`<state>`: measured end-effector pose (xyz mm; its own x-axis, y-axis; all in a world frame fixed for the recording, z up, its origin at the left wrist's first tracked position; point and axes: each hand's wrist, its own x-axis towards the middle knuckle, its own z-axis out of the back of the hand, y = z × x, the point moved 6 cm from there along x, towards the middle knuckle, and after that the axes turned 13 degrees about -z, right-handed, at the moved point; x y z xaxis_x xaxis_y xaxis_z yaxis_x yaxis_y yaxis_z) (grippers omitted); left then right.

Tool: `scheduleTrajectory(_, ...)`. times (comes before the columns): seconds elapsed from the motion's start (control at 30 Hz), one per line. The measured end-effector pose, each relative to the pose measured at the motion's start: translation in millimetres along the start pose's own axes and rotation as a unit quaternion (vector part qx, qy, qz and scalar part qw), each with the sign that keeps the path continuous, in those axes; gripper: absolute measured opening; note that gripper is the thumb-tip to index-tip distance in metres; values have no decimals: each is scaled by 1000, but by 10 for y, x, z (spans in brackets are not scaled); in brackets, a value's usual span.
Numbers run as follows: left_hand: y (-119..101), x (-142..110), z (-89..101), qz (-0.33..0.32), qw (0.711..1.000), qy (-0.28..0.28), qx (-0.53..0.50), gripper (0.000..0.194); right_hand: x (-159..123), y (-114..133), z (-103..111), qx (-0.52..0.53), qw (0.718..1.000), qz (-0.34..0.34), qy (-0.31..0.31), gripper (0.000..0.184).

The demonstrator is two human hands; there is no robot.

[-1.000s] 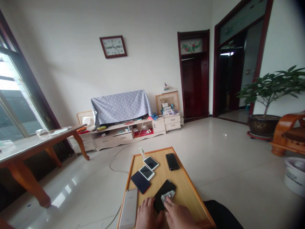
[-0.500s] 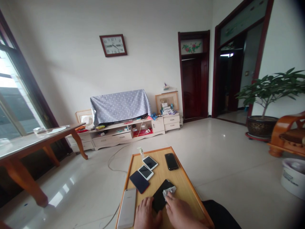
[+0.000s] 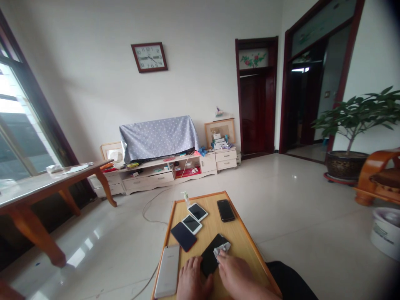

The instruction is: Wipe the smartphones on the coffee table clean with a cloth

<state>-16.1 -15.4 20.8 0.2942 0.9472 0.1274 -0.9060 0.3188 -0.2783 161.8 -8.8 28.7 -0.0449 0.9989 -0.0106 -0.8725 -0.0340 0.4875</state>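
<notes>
A dark smartphone (image 3: 210,257) lies slantwise on the small wooden table (image 3: 246,250), close to me. At its lower left, my left hand (image 3: 192,278) grips its near end, fingers along one edge and thumb by the other. My right hand (image 3: 236,273) is closed on a crumpled white tissue (image 3: 221,249), pressing it on the phone's upper right part. Beside my left hand lies a white phone (image 3: 168,271), back up. Further up are a dark blue phone (image 3: 183,236), a white-framed phone (image 3: 191,224) and another white-framed phone (image 3: 198,211).
A black phone (image 3: 225,210) lies near the table's far right corner. By the far left corner stands a clear pump bottle (image 3: 186,199). A cable (image 3: 148,214) runs over the floor to the left. A white bucket (image 3: 386,233) and a potted plant (image 3: 347,164) stand at right.
The view has shifted slightly. Both hands stay at nearly the same spots on the dark smartphone, with the tissue still under my right fingers.
</notes>
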Motion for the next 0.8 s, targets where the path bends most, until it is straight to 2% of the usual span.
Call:
scheduleTrajectory(0.1,1,17,7,0,1000,13,1,63,-24,156,-39,9,1000,6,11,46)
scheduleTrajectory(0.37,-25,42,64,1,999,43,-16,67,356,570,-33,36,999,2,25,40)
scheduleTrajectory(0.53,-13,41,39,4,998,62,-8,68,181,531,-22,49,998,23,26,43)
scheduleTrajectory(0.7,5,18,21,0,999,37,-6,62,-141,380,-55,27,995,69,66,49)
scheduleTrajectory(0.8,1,14,16,0,999,37,-6,64,-195,333,-66,18,994,73,85,48)
